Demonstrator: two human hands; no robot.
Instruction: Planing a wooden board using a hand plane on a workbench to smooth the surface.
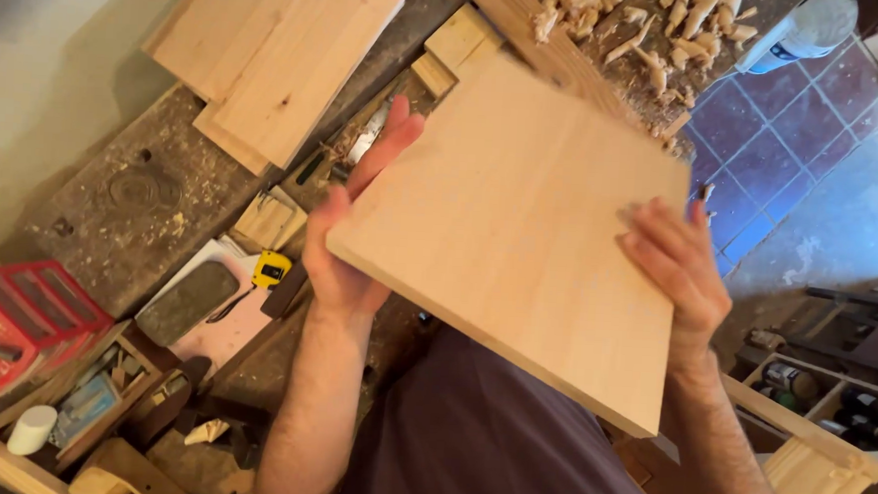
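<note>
A person holds a pale square wooden board [520, 231] up over a cluttered workbench [151, 202], tilted. The left hand [345, 232] grips its left edge, fingers stretched along it; the right hand [673, 264] clasps the right edge, fingers curled over the face. It looks like an inspection step; any next move calls for a firm two-handed hold. Wood shavings [651, 28] lie beyond

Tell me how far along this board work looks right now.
Done: the light wooden board has a smooth, flat face, and wood shavings lie piled on the workbench. In hand: the left hand and right hand hold the board by opposite edges, lifted off the bench. Left: several other boards lie stacked on the bench, untouched.
</note>
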